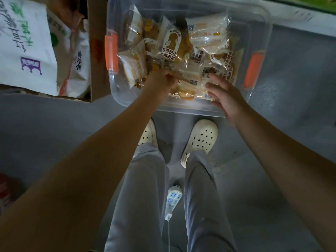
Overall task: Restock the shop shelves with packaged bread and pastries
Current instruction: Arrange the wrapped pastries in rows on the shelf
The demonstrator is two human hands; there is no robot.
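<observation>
A clear plastic bin with orange side latches stands on the floor in front of my feet. It holds several packaged breads in clear and white wrappers, among them a white pack with brown lettering. My left hand reaches into the bin's near side and pinches a bread pack by its edge. My right hand hovers over the bin's near right corner with fingers spread and relaxed, holding nothing.
A cardboard box with white printed bags stands to the left of the bin. A white power strip with its cord lies on the grey floor between my legs. A red object sits at the left edge.
</observation>
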